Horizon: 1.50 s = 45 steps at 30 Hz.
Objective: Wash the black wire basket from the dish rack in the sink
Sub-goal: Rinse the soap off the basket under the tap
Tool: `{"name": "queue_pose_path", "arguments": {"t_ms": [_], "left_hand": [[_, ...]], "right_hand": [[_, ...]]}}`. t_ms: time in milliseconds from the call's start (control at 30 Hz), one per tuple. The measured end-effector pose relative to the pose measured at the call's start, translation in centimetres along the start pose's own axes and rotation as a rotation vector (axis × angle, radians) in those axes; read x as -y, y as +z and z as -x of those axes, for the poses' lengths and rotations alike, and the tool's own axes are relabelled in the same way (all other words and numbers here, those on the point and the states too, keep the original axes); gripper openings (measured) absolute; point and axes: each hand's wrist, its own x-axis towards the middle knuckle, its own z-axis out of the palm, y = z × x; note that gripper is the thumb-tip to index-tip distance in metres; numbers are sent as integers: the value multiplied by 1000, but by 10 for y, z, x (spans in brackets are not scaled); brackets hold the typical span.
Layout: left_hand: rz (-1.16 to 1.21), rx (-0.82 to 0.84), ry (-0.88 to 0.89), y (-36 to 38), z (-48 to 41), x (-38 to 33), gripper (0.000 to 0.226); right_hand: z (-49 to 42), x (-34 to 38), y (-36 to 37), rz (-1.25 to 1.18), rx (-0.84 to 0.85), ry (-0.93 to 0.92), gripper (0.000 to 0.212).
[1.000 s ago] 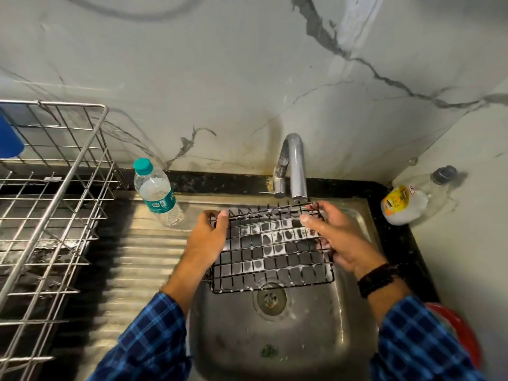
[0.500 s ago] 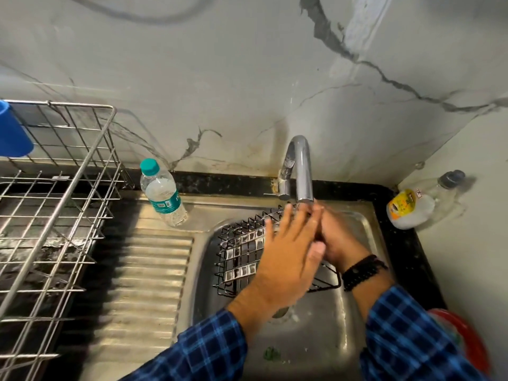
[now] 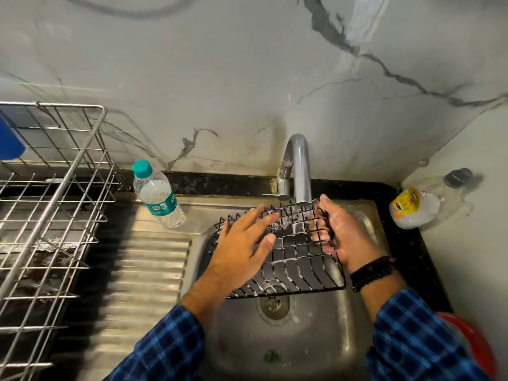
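The black wire basket (image 3: 299, 259), streaked with white soap, hangs tilted over the steel sink (image 3: 302, 342) just under the tap (image 3: 299, 171). My right hand (image 3: 343, 235) grips its right edge, fingers curled round the wires. With straight, spread fingers, my left hand (image 3: 242, 248) lies flat on the basket's left part. Water runs from the spout onto the far wires. The silver dish rack (image 3: 52, 215) stands on the left of the counter.
A clear water bottle with a teal cap (image 3: 156, 193) stands on the drainboard by the wall. A soap bottle with a yellow label (image 3: 415, 207) lies in the right corner. A blue thing (image 3: 11, 141) hangs in the rack. A red object (image 3: 472, 342) shows at lower right.
My left hand let go of the basket's left edge, crossed to the right over it, then came back left and now lies flat on it. The right hand keeps its grip.
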Motion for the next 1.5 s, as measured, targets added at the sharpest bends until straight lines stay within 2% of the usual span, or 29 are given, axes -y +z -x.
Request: {"name": "queue_pose_path", "arguments": {"t_ms": [67,133,233,333,467,600,733,800,867,900,933,967,1067,1133,1200,1267,1367,1433,1500], "left_hand": [[-114,-108,21,-11,-7,5,47],[-256,-153,-62,-22,-14,7,48],[-392,-74,-71,-27,-23,5,49],[-274,55,-46,-27,-27,5,48],[-217,243,-5,-30,-34,5,33],[-147,131,-5,-31,-43,-6,37],[-155,-14,-48,-38,-51,-19,46],[-209,-54,-80,-40,-51,-20,50],[-274,-77,-104,-42,-50,-21,53],[-303,-84,-109,-42,-50,-22,55],[-320,-90,-110,-42,-51,-25,55],[-329,-97,-107,-42,-53,-28,55],[-366,-121,-94,-39,-60,-38,53],[-323,-127,-119,-40,-63,-36,50],[-218,-119,-163,-39,-65,-29,47],[-172,-106,-172,-37,-65,-26,45],[-170,-76,-116,-32,-67,-34,42],[-195,-52,-76,-30,-72,-43,37],[-211,-26,-65,-32,-79,-52,30]], "right_hand": [[-3,3,-5,20,50,1,32],[-4,5,-7,50,74,-2,31],[-6,3,-6,-8,143,-3,35],[-5,-3,-11,3,163,-42,37],[-7,-6,-22,1,167,-49,43],[5,7,-17,76,40,-143,40],[23,20,-4,322,-153,-226,44],[30,22,-6,669,-273,-318,47],[34,16,-11,1145,-490,-534,46],[37,9,-7,1282,-547,-671,47],[40,0,1,1370,-508,-805,48],[41,-10,10,1464,-397,-883,51],[36,-38,29,1687,-95,-837,71],[36,-44,29,1744,-22,-852,75],[37,-50,19,1833,36,-965,73],[37,-53,8,1825,-14,-1025,68],[37,-50,-7,1645,-253,-1027,56],[36,-51,-10,1600,-259,-1095,48],[38,-53,-7,1648,-183,-1145,40]]}}
